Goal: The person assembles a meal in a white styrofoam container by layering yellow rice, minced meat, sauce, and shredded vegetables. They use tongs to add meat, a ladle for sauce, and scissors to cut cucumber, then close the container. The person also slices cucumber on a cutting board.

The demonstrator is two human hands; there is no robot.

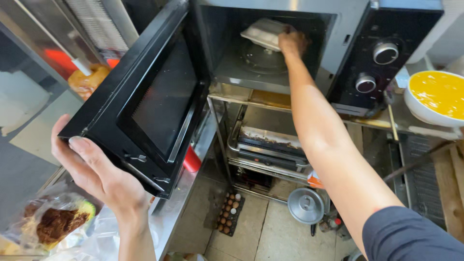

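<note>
Head view: the right hand (293,42) reaches inside the microwave (270,53) and grips the edge of a white foam container (263,33), tilted above the glass turntable; its contents are hidden. The left hand (94,169), fingers curled, holds the outer edge of the open microwave door (145,106). Right of the microwave sits a white bowl (416,106) of yellow liquid. Below it, on the floor, lie an egg tray (229,212) and a metal lid (305,205).

Counted by kind

Two hands (96,169) (292,43), one microwave (270,48), two round dials (385,53) (366,83), one white tray (263,34), one yellow-filled bowl (437,96), one metal lid (305,205) and one egg carton (229,212) are seen.
</note>
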